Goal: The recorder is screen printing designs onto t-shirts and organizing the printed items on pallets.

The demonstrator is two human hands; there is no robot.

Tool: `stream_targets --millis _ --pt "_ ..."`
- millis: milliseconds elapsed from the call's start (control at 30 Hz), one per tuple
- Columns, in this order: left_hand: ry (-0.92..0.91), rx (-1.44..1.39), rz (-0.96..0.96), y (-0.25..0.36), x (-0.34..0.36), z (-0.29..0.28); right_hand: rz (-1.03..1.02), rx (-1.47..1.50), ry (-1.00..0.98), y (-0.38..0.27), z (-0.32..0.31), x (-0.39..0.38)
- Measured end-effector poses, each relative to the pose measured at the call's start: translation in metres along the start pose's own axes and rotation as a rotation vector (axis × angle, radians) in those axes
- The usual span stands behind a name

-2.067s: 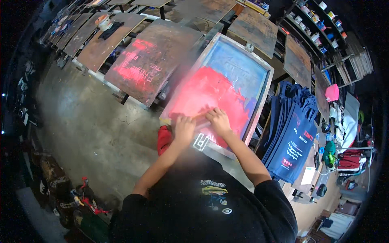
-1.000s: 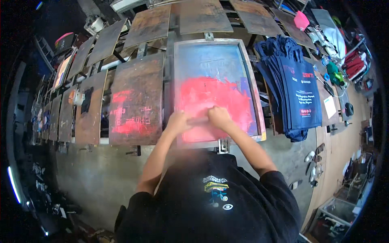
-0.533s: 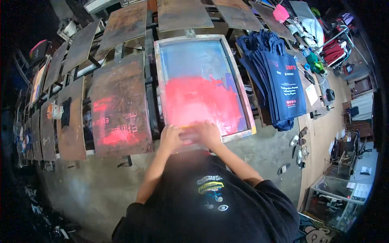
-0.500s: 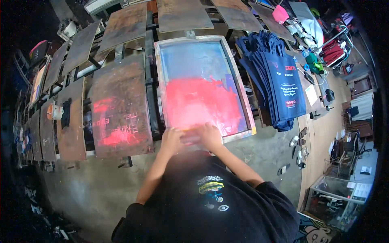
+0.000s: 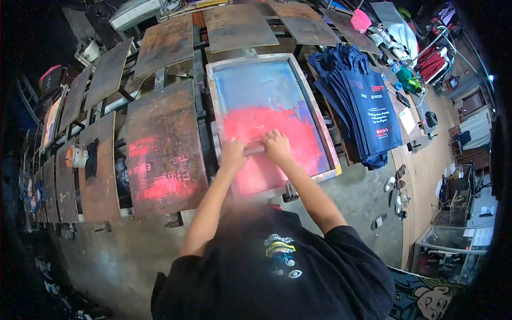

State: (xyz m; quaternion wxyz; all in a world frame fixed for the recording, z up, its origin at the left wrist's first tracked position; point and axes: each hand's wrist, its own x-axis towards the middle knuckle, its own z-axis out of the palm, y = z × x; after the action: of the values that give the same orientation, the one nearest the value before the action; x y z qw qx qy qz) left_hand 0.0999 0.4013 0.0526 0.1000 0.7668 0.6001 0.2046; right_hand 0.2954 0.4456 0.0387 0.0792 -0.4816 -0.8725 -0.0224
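Observation:
A framed printing screen (image 5: 212, 88) lies in front of me, its mesh blue at the far part and coated with red-pink ink (image 5: 298, 133) over the near part. Across the inked mesh lies a squeegee (image 5: 255, 148), gripped at both ends. My left hand (image 5: 233, 153) is closed round its left end, and my right hand (image 5: 277, 145) is closed round its right end. The squeegee's blade is hidden under its handle and my fingers. Both forearms reach forward from my black shirt.
To the right hangs a stack of navy tote bags (image 5: 368, 112) with printing on it. Left of the screen is a brown board (image 5: 165, 128) with red ink marks; more boards stand beyond. A white tub (image 5: 76, 157) rests farther left. Shoes (image 5: 390, 184) lie on the floor at right.
Both hands have pushed the squeegee away from the screen's near edge toward the middle of the inked mesh. My arms now stretch farther forward.

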Motion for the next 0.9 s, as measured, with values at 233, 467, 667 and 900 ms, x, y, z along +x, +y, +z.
stream_targets --millis 233,467,667,900 --pt "-0.019 -0.152 0.080 0.037 -0.089 -0.011 -0.014 0.149 0.101 -0.038 -0.037 -0.101" --pt "-0.243 -0.257 0.045 0.037 -0.057 -0.036 -0.061 0.254 -0.104 0.003 -0.047 -0.074" --pt "-0.492 -0.172 0.034 0.042 -0.041 -0.037 -0.046 0.231 -0.388 0.014 -0.051 -0.068" --pt "-0.224 -0.071 0.022 0.047 -0.076 -0.001 -0.238 0.188 -0.469 0.010 -0.045 -0.053"
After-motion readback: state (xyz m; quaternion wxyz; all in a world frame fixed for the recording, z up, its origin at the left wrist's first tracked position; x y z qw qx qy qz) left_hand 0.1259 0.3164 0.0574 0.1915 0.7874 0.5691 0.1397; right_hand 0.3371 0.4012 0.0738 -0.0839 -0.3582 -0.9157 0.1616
